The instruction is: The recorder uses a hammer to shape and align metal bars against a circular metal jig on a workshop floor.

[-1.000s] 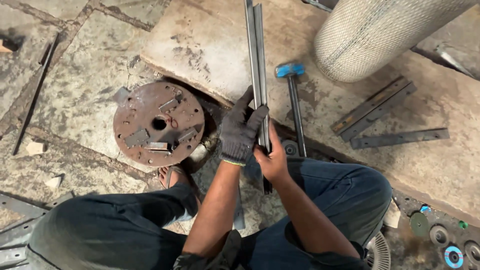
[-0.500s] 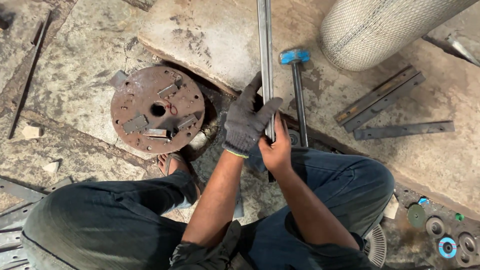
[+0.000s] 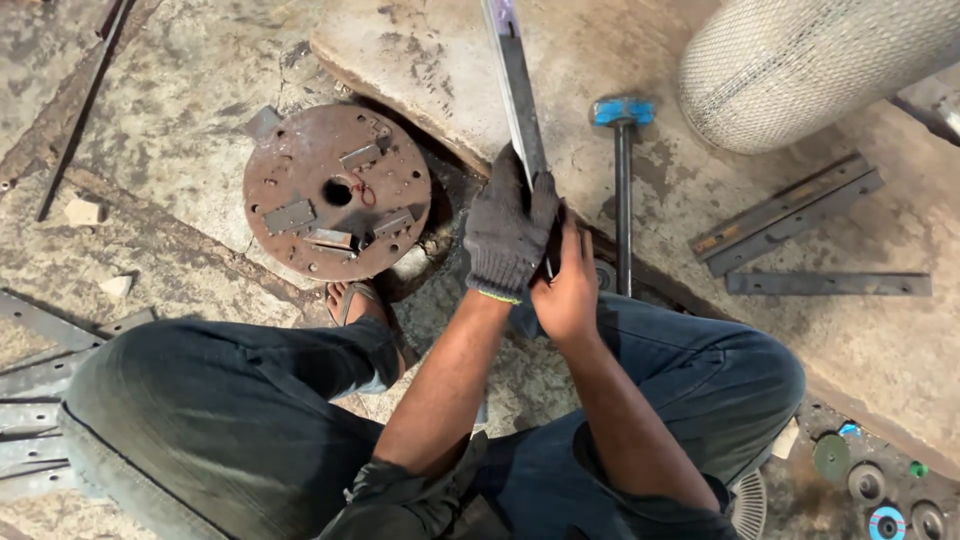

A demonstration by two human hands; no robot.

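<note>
My left hand [image 3: 507, 232] wears a dark grey knit glove and grips a long flat steel bar [image 3: 517, 82] that runs up and away from me across a concrete slab [image 3: 420, 55]. My bare right hand [image 3: 568, 285] holds the same bar just below the glove, at its near end. Both hands sit between my knees as I squat. A hammer with a blue head [image 3: 621, 180] lies on the slab just right of the bar.
A rusty round steel disc [image 3: 337, 190] with small plates on it lies left of my hands, beside my sandalled foot [image 3: 350, 298]. Flat bars [image 3: 790, 215] lie right. A large mesh-covered cylinder [image 3: 800, 65] stands top right. Grinding discs [image 3: 860, 485] sit bottom right. Steel strips [image 3: 40, 400] lie left.
The bar has tilted so its far end points up and left, and both hands have closed tighter around its near end. The view has shifted slightly.
</note>
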